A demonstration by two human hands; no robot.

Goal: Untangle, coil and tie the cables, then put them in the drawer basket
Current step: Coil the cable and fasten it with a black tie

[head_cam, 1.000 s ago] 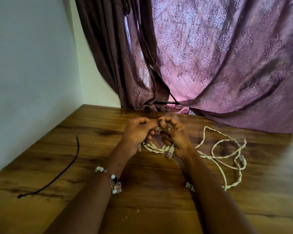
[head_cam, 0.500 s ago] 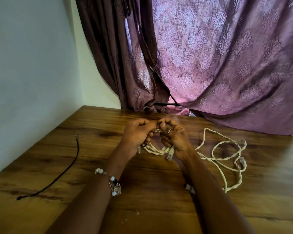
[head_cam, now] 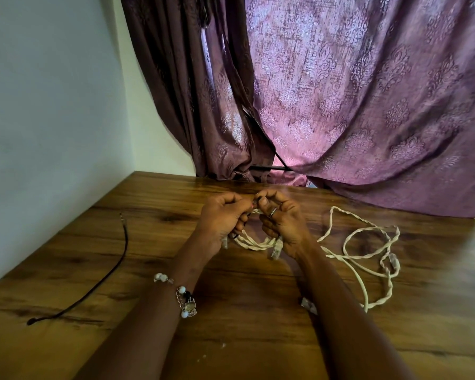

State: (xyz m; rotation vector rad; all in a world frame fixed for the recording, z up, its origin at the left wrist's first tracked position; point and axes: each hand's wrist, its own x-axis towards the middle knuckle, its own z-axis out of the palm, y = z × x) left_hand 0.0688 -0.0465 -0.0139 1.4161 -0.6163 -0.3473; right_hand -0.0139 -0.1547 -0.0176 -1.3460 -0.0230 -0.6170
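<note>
A small coil of white twisted cable [head_cam: 254, 244] hangs between my two hands above the middle of the wooden table [head_cam: 244, 311]. My left hand [head_cam: 221, 219] and my right hand [head_cam: 281, 219] both pinch its top, fingertips almost touching; a small dark piece shows between them. A clear plug [head_cam: 275, 250] dangles under my right palm. A second white twisted cable [head_cam: 368, 259] lies in loose loops on the table to the right, with a clear plug [head_cam: 394, 261] at its far side. The basket is not in view.
A thin black cord [head_cam: 99, 281] lies along the table's left side, near the white wall [head_cam: 52, 133]. Purple patterned curtains [head_cam: 354, 105] hang over the table's back edge. Another clear plug [head_cam: 309, 305] peeks out beside my right forearm.
Both hands stay together on the coil's top; only the fingers shift slightly. The loose cable on the right has not moved.
</note>
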